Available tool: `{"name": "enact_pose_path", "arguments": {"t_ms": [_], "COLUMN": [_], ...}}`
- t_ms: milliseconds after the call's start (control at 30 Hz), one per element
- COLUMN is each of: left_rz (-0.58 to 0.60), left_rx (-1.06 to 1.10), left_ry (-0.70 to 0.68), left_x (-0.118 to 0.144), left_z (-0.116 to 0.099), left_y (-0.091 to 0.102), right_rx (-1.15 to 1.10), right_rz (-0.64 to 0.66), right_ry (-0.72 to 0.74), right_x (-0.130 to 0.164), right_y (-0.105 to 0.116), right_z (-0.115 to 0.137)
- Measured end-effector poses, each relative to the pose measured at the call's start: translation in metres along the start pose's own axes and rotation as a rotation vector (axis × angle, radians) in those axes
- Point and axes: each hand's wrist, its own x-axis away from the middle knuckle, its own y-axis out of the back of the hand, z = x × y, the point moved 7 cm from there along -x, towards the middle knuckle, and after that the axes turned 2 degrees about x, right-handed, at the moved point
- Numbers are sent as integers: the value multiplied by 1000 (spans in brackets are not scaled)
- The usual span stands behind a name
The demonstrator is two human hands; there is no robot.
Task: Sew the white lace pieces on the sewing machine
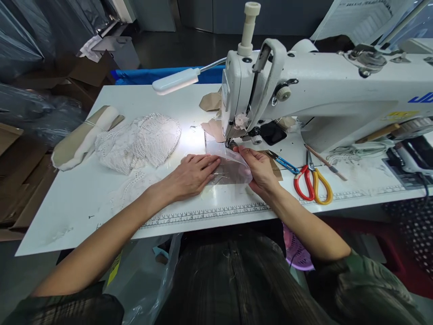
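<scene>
Lace pile (pixel 142 142) lay far left on table (pixel 77 198). Left hand (pixel 191 174) flat, fingers spread, pressing sheer fabric piece (pixel 230 167) (under machine needle). Right hand (pixel 259 167) pinched fabric's right edge. Sewing machine (pixel 321 95) behind; scissors (pixel 313 183) right.

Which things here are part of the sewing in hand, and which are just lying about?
In use:
left hand
right hand
sheer fabric piece
sewing machine
lamp

Lying about:
lace pile
beige roll
scissors
blue snips
pencil
</scene>
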Motion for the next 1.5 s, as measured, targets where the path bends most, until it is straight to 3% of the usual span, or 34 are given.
{"name": "enact_pose_path", "arguments": {"t_ms": [300,567,633,700,767,833,900,1000,1133,1333,1433,1500], "left_rz": [46,-156,-192,-192,-177,-179,-160,-111,-124,-279,-372,-277], "left_rx": [49,294,415,673,986,1177,1175,1020,774,188,-26,72], "left_ry": [-22,-92,50,299,531,662,729,769,711,513,260,-14], "left_x": [17,22,21,22,26,29,31,30,17,6,12,15], "left_z": [-5,-3,9,29,47,57,63,64,65,64,39,15], "left_y": [-3,32,35,30,19,13,12,14,18,35,46,40], "right_rx": [-103,-112,-78,13,176,419,735,1182,1471,1690,1568,1435], "right_rz": [3,-2,-5,72,273,477,529,457,576,634,672,659], "right_ry": [-71,-90,-58,-32,-44,-11,188,618,911,920,903,878], "right_x": [7,7,8,9,12,15,12,11,19,1,-7,-12], "right_y": [-17,-21,-27,-40,-57,-65,-55,-33,-24,-24,-19,-13], "right_z": [-4,-5,-4,-3,-4,-4,4,17,5,7,14,18]}}
